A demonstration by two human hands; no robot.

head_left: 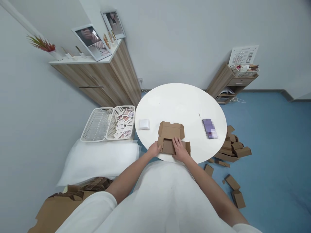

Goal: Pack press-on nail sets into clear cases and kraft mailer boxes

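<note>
A brown cardboard mailer box [171, 131], partly folded, lies at the near edge of the round white table [179, 97], its lid flap spread out away from me. My left hand [154, 149] grips the box's left side flap between thumb and fingers. My right hand [179, 149] rests over the right part of the box, its fingers reaching onto the inner panel; a side flap sticks out to its right. Left of the box sits a small white packet [144, 124]. On the table's right side lies a purple item [209, 128], blurred by pixelation.
Two white baskets stand left of the table, one with clear plastic packs [98, 124], one with printed cards [124, 123]. White sheets [102, 158] and a stack of flat cardboard [63, 207] lie nearer. Folded boxes [233, 147] are piled on the floor at right. Wooden cabinets [97, 77] line the wall.
</note>
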